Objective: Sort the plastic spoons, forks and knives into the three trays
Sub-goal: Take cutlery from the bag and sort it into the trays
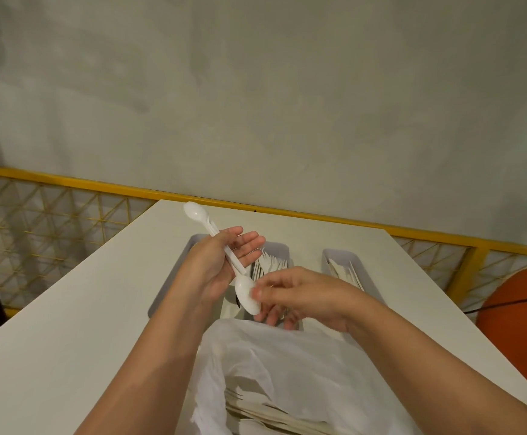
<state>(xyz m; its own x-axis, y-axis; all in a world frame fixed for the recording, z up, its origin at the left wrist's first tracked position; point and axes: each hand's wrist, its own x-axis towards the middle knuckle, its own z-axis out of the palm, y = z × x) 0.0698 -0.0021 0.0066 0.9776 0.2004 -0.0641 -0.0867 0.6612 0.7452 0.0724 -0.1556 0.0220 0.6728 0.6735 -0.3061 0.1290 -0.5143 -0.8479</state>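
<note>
Head view: the left hand (221, 265) grips a bundle of white spoons (215, 240) by the handles, one bowl pointing away, above the left tray (174, 277). The right hand (290, 293) pinches another spoon's bowl (247, 293) over the middle tray (279, 249) holding forks (271, 262). The right tray (344, 255) sits apart. A plastic bag (287, 372) of cutlery lies nearer on the table (67, 309).

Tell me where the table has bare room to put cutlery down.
Bare table lies left of the left tray, and a narrower strip right of the right tray. The middle is crowded: trays, both hands, and the plastic bag nearest you.
</note>
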